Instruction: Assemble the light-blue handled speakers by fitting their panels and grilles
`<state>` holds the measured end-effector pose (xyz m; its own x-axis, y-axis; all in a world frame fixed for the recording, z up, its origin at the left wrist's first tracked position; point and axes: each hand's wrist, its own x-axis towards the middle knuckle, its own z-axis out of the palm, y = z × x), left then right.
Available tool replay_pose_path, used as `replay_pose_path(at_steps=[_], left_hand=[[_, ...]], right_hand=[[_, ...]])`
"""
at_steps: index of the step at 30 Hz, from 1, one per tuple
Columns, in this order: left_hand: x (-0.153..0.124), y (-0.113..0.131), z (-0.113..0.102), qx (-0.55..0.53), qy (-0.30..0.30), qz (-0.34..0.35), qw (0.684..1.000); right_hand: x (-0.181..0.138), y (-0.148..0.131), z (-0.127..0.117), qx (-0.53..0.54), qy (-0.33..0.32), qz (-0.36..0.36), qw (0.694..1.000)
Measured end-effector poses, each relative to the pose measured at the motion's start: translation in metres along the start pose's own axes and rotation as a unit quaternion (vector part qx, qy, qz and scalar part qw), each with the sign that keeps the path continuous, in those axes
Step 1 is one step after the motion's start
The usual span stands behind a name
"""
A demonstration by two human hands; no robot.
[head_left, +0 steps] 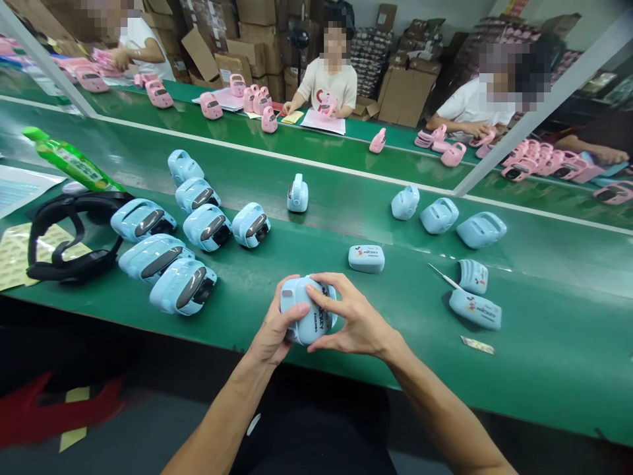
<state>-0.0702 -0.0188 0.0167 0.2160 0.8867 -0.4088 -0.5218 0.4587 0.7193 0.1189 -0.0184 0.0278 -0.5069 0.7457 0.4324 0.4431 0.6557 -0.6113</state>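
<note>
Between both hands, above the near edge of the green table, is a light blue rounded device with dark "Mickey Friends" lettering on its facing panel. My left hand wraps its left side, thumb on the front. On the right, my right hand grips the lettered panel and side with fingers and thumb. Beyond them lies a loose blue lettered panel. Further right sit another lettered panel and a curved lettered piece, with a thin pointed tool touching them.
Several blue devices with dark fronts stand at left, beside a black head strap and a green bottle. One blue device stands mid-table; three more are at right. Co-workers handle pink devices across the line.
</note>
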Motion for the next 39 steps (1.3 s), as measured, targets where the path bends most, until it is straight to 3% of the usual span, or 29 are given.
replay_pose_path(at_steps=[11,18,21,23,25,30,39], left_hand=[[0.006,-0.003,0.001,-0.029,0.039,-0.019,0.999],[0.015,-0.009,0.005,-0.101,0.084,-0.051,0.99],[0.017,0.0,0.004,-0.157,0.076,-0.077,0.982],[0.017,0.008,0.001,-0.183,0.051,-0.065,0.98],[0.018,0.014,-0.001,-0.192,0.018,-0.044,0.98],[0.019,0.019,-0.004,-0.189,-0.026,-0.005,0.982],[0.014,0.012,-0.014,-0.078,-0.003,0.073,0.994]], right_hand=[[0.003,0.005,0.006,0.04,-0.027,0.043,0.998],[0.015,0.02,0.006,0.103,-0.059,0.075,0.99],[0.015,0.029,0.001,0.213,0.022,0.117,0.97],[0.011,0.033,0.002,0.279,0.106,0.165,0.94],[0.006,0.036,0.008,0.324,0.149,0.202,0.912],[0.0,0.031,0.03,0.407,0.152,0.232,0.87],[-0.002,0.019,0.041,0.451,0.186,0.226,0.843]])
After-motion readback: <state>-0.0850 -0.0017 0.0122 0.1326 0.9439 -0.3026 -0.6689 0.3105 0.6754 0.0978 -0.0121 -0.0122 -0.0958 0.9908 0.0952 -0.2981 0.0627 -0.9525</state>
